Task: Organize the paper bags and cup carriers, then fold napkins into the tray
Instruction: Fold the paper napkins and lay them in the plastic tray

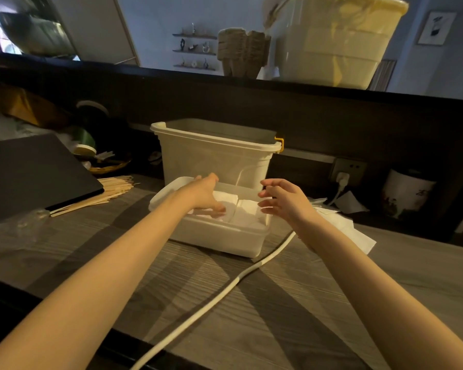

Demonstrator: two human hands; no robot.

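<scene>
Item: shallow white tray (219,237), long axis running left to right on the wooden counter (251,303), directly ahead of both arms. Contents: folded white napkins (247,213) in two stacks side by side. Left hand (206,194) reached inside, fingers pressing flat on the left stack, nothing pinched. Right hand (281,200) hovered over the tray's right end, fingers loosely spread, empty. Loose unfolded napkins (350,231) lay just right of the tray, nearer the right hand. Tall clear bin (214,156) stood behind.
</scene>
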